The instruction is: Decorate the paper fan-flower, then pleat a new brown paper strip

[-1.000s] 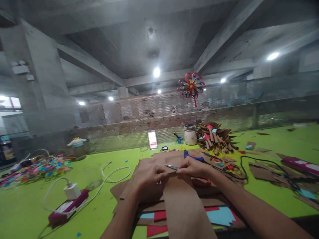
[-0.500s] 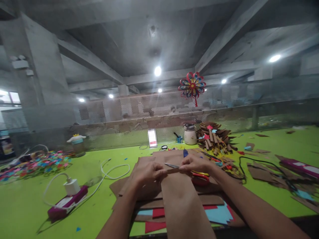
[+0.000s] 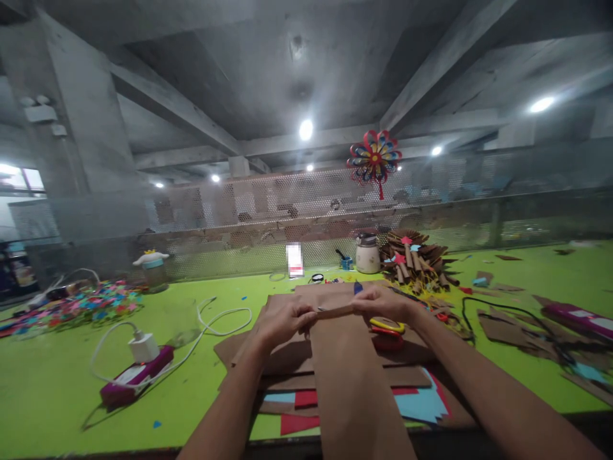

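Observation:
A long strip of brown kraft paper (image 3: 357, 383) runs from my hands down toward the bottom edge of the picture. Its far end is turned over in a narrow fold. At the fold's left corner my left hand (image 3: 285, 327) pinches the paper between thumb and fingers. The right corner is pinched by my right hand (image 3: 385, 303). Scissors with red and yellow handles (image 3: 389, 335) lie beneath the strip and right hand, mostly covered. Under everything are stacked brown paper sheets (image 3: 287, 364), with red and light blue paper (image 3: 419, 406) at the near side.
On the green table, a purple power strip (image 3: 136, 377) with a white plug and cable (image 3: 218, 319) is at left. Colourful paper stars (image 3: 90, 306) lie behind it. Rolled brown paper pieces (image 3: 416, 262) and a white jar (image 3: 368, 255) stand at the back. Brown scraps (image 3: 512, 329) lie right.
The fold at the strip's far end looks more pressed down, and the scissor blades are now mostly covered by it. My right hand has shifted slightly right. The camera view has moved a little.

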The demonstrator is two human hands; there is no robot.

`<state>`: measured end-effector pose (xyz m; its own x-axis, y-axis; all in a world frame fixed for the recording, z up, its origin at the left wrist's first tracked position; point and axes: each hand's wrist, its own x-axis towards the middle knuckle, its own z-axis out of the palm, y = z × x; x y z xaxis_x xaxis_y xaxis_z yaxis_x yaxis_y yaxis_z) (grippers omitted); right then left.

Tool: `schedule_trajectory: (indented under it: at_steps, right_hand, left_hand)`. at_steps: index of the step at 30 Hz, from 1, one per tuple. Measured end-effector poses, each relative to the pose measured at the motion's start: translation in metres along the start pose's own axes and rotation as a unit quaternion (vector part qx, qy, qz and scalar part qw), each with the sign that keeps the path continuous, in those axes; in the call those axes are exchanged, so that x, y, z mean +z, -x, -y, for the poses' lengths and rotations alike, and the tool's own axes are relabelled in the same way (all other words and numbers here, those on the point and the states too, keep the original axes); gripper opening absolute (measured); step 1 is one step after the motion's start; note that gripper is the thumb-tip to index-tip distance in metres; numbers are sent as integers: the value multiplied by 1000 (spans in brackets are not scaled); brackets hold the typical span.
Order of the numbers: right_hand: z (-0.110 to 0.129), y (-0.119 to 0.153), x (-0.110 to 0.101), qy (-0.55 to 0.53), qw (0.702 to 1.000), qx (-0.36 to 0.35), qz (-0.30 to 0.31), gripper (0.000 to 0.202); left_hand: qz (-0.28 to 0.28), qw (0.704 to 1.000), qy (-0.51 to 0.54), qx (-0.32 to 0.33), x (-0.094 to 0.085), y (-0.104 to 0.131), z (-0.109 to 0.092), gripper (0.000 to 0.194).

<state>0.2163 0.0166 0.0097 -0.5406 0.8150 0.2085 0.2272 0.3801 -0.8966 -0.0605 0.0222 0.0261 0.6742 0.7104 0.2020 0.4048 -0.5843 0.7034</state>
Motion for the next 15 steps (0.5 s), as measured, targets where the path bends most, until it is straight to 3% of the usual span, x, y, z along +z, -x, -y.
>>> schedule_trajectory:
  at_steps: [3, 5, 7, 10, 15]
  right_hand:
    - [3, -1, 4, -137, 989, -32, -42, 42]
    - [9, -2, 13, -172, 983, -50, -35, 50]
    - [16, -3, 26, -173, 983, -57, 9, 55]
    - [22, -7, 41, -154, 982, -77, 75, 42]
    - [19, -13, 45, -92, 988, -121, 9, 27]
  left_hand:
    - [-18, 999, 25, -11, 1, 0, -1, 42]
    - [-8, 998, 65, -23, 6, -1, -2, 42]
    - [12, 992, 117, -34, 14, -3, -3, 43]
    - [27, 981, 188, -43, 25, -7, -2, 40]
    - [43, 962, 264, -55, 36, -8, -3, 34]
